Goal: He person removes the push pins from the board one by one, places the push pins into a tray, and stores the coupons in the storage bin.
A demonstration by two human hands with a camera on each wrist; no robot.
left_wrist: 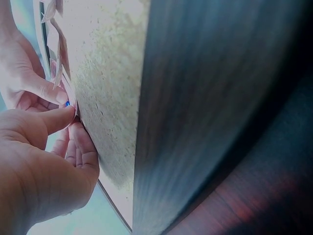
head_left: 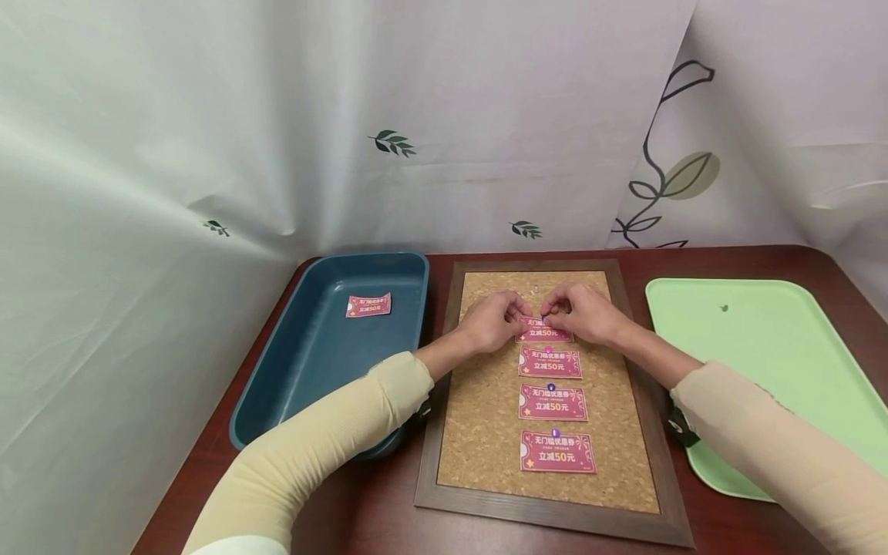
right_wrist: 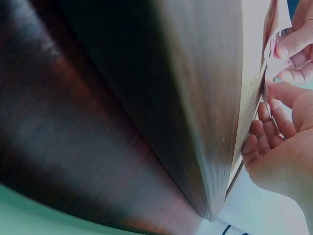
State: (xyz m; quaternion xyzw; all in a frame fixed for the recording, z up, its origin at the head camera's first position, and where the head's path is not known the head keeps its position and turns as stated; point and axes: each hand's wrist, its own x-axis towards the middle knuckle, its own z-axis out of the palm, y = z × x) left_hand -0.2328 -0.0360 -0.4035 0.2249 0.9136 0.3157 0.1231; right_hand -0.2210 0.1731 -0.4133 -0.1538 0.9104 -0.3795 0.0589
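On a framed corkboard [head_left: 479, 432] lies a column of pink coupons, three of them below my hands. Each of these, such as the lowest coupon [head_left: 557, 455], has a push pin [head_left: 556, 433] at its upper edge. My left hand [head_left: 489, 320] pinches the left side of the topmost coupon [head_left: 544, 334] against the cork. At that coupon's top edge, my right hand [head_left: 586, 312] holds a blue push pin [left_wrist: 67, 104] between thumb and fingers. Both hands nearly meet there, and their fingers cover part of the coupon's upper edge.
Left of the board stands a deep blue tray [head_left: 312, 370] with one loose coupon [head_left: 369, 305] in it. A light green tray [head_left: 770, 347] lies to the right, a small dark bit [head_left: 724, 308] on it. Clear pins [head_left: 535, 290] show near the board's top. A patterned cloth [head_left: 458, 116] hangs behind.
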